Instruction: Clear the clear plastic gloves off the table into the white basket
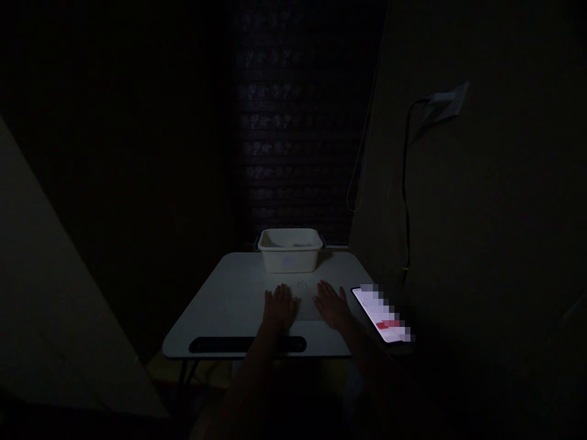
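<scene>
In dim light, my left hand point(277, 307) lies palm down near the middle of the white table point(215, 299), fingers spread. My right hand point(332, 304) rests flat to the right of it, its fingers also apart. Between the two hands is a faint, clear, thin sheet or bag point(306, 302); its outline is hard to make out. Whether my fingers touch its edges cannot be told. Beyond my hands stands a white plastic tub point(290, 260) with dark side handles, and something pale lies inside it.
A lit tablet or phone point(373, 308) lies at the table's right edge. A dark slot point(224, 344) runs along the front edge. On the right wall, a black cable point(405, 183) hangs from a socket point(447, 104). Behind the table hangs a dark blind point(284, 146).
</scene>
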Demonstrator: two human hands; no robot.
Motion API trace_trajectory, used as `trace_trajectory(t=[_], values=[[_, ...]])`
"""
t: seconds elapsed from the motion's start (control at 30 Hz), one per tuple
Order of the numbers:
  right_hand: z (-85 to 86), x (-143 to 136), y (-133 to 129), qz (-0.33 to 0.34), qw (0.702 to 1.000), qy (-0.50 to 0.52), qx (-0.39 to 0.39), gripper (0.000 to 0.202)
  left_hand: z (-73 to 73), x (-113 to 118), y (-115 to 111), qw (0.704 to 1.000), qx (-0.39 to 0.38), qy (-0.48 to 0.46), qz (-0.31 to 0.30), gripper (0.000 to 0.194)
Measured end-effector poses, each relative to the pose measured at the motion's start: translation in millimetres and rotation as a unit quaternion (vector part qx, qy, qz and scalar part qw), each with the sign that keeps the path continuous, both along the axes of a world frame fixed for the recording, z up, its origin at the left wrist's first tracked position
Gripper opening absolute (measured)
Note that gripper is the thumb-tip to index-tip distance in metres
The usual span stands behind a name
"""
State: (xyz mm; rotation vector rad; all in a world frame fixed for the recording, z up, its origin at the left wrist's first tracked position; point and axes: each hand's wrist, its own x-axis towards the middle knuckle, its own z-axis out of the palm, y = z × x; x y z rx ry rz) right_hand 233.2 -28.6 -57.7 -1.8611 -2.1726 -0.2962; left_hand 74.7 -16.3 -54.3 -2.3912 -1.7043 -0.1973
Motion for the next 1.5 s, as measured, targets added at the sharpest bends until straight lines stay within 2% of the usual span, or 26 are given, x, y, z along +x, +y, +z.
trace_trajectory(t=[0.27,0.5,0.67,0.8,1.0,1.33,1.5], values=[[-8.2,9.5,-4.5,-0.001,0.999,-0.013,-0.033,0.048,-0.3,-7.1,-3.9,1.0,-0.008,0.019,0.011,0.049],[-3.3,4.1,-1.5,-0.003,1.0,-0.016,-0.011,0.047,4.5,-2.5,-3.8,1.0,-0.011,0.012,0.015,0.046],[2.4,-14.6,4.0,0.014,1.0,-0.008,-0.006,0.048,4.7,10.2,-0.5,1.0,-0.008,-0.004,-0.028,0.049],[-2.0,-24.3,4.8,0.028,0.999,0.001,-0.032,0.048,-2.5,18.7,-0.4,0.998,-0.012,-0.008,-0.056,0.046],[-10.8,-24.2,3.4,0.02,0.998,0.006,-0.055,0.048,-9.0,21.3,-2.3,0.998,-0.02,0.009,-0.055,0.045],[-8.3,-24.2,2.3,0.025,0.998,0.006,-0.056,0.047,-12.2,19.6,-1.8,0.998,0.01,-0.005,-0.061,0.045],[-4.8,-20.4,1.0,0.022,0.999,0.014,-0.04,0.047,-6.7,13.4,-0.6,0.998,0.007,-0.006,-0.07,0.047]])
